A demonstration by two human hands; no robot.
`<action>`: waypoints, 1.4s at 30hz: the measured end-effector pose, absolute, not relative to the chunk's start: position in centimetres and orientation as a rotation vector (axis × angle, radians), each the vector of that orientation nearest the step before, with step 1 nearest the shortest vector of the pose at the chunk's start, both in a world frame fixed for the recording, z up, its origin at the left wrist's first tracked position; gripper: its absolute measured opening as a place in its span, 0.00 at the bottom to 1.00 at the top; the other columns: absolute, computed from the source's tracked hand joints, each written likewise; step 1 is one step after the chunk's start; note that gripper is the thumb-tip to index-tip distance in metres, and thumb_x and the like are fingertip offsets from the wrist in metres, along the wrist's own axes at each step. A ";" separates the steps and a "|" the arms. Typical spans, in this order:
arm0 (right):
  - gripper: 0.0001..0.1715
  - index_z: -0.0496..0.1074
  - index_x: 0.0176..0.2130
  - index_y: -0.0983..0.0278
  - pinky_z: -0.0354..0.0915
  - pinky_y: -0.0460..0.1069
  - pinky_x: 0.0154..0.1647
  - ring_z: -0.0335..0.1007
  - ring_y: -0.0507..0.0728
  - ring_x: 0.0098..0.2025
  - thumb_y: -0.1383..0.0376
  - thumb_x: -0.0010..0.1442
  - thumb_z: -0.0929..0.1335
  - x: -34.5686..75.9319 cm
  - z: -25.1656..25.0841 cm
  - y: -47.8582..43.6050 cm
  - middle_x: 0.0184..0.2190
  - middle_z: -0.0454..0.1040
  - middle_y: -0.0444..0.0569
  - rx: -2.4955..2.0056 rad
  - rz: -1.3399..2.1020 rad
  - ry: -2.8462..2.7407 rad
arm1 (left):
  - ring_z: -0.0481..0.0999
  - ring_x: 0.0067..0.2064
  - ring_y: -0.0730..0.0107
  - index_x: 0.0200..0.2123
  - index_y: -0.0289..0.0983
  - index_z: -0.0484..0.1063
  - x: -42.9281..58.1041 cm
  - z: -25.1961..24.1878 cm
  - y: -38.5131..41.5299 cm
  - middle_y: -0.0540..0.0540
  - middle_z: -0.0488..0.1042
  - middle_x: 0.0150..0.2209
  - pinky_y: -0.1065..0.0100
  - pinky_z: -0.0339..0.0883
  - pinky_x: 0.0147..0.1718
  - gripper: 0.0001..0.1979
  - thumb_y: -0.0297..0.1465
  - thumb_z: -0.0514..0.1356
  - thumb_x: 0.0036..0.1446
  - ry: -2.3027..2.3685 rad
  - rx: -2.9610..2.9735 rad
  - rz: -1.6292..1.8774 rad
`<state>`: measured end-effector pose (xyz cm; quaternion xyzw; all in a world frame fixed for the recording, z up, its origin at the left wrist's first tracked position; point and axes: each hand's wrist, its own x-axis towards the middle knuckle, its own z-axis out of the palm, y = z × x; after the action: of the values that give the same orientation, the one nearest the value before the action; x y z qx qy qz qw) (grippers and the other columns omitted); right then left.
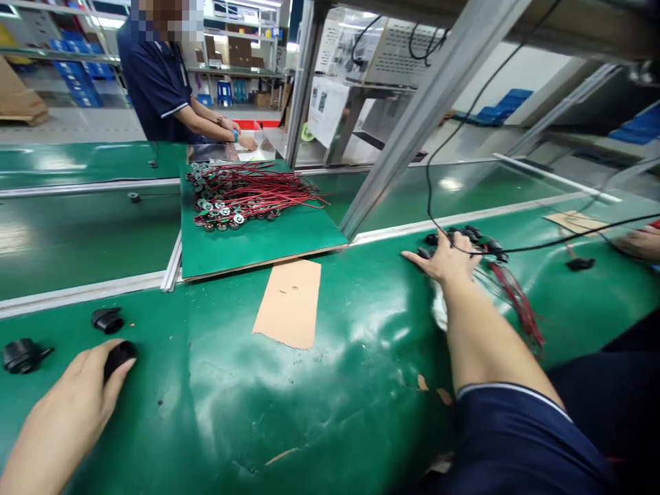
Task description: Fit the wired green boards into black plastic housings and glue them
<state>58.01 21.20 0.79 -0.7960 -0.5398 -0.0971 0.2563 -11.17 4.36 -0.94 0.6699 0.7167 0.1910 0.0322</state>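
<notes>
My left hand (85, 395) is closed around a round black plastic part (120, 357), its dark hollow end facing up. Two similar parts lie near it on the green bench: a black housing with a tapered side (107, 320) and a black ring-shaped piece with a short tab (23, 355). Over on the right, my right hand (447, 260) reaches over a cluster of black parts (467, 234), fingers spread and thumb stretched out to the left. Red wires (518, 302) trail from the cluster toward me. The fingertips' contact with the parts is partly hidden.
A raised green board (258, 244) carries a pile of small round parts with red wires (252, 192). Cardboard (289, 302) lies below it. A slanted metal post (407, 137) and hanging black cable (429, 179) stand near my right hand. Another person (159, 82) works across the bench; another's hand (642, 242) is at right.
</notes>
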 end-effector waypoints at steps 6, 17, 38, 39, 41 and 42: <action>0.23 0.77 0.35 0.64 0.57 0.60 0.47 0.67 0.67 0.42 0.49 0.64 0.66 46.8 1.8 24.6 0.33 0.75 0.61 -1.707 -0.272 -1.967 | 0.79 0.37 0.60 0.51 0.40 0.67 -6.9 1.2 3.8 0.44 0.78 0.42 0.62 0.74 0.37 0.20 0.47 0.54 0.65 2.039 1.739 0.820; 0.14 0.79 0.47 0.61 0.57 0.63 0.53 0.60 0.70 0.55 0.61 0.69 0.66 20.0 4.1 30.5 0.50 0.73 0.59 -1.219 -0.187 -2.431 | 0.65 0.25 0.74 0.28 0.39 0.68 -4.1 1.6 3.0 0.54 0.68 0.24 0.72 0.61 0.27 0.15 0.42 0.63 0.62 1.786 1.899 0.931; 0.06 0.67 0.46 0.61 0.63 0.64 0.62 0.73 0.59 0.54 0.65 0.69 0.67 16.7 6.5 9.6 0.48 0.77 0.53 -0.496 0.696 -2.495 | 0.65 0.23 0.82 0.45 0.41 0.68 -1.2 2.2 2.3 0.54 0.71 0.30 0.75 0.60 0.24 0.23 0.41 0.73 0.52 0.872 0.582 1.200; 0.08 0.67 0.48 0.61 0.67 0.60 0.59 0.72 0.59 0.55 0.66 0.68 0.67 17.2 7.0 9.4 0.50 0.76 0.54 -0.461 0.734 -2.495 | 0.65 0.23 0.82 0.45 0.41 0.66 -1.1 2.4 2.1 0.54 0.71 0.31 0.75 0.59 0.25 0.23 0.41 0.73 0.52 0.831 0.587 1.186; 0.17 0.66 0.55 0.61 0.71 0.56 0.56 0.70 0.58 0.59 0.71 0.67 0.66 18.2 7.8 8.6 0.56 0.72 0.57 -0.426 0.766 -2.508 | 0.64 0.22 0.83 0.45 0.42 0.65 -1.1 2.7 1.7 0.53 0.73 0.32 0.75 0.59 0.25 0.24 0.42 0.72 0.53 0.762 0.600 1.148; 0.21 0.64 0.59 0.61 0.71 0.54 0.56 0.69 0.57 0.60 0.73 0.67 0.65 18.7 8.3 8.1 0.58 0.71 0.57 -0.438 0.751 -2.515 | 0.64 0.22 0.83 0.45 0.41 0.65 -1.1 2.8 1.5 0.52 0.74 0.32 0.75 0.59 0.25 0.24 0.42 0.73 0.53 0.739 0.609 1.131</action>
<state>18.75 8.09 8.25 -0.1599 -0.9180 0.2741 0.2380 -1.10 1.46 2.83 0.2772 0.3365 0.5152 0.7379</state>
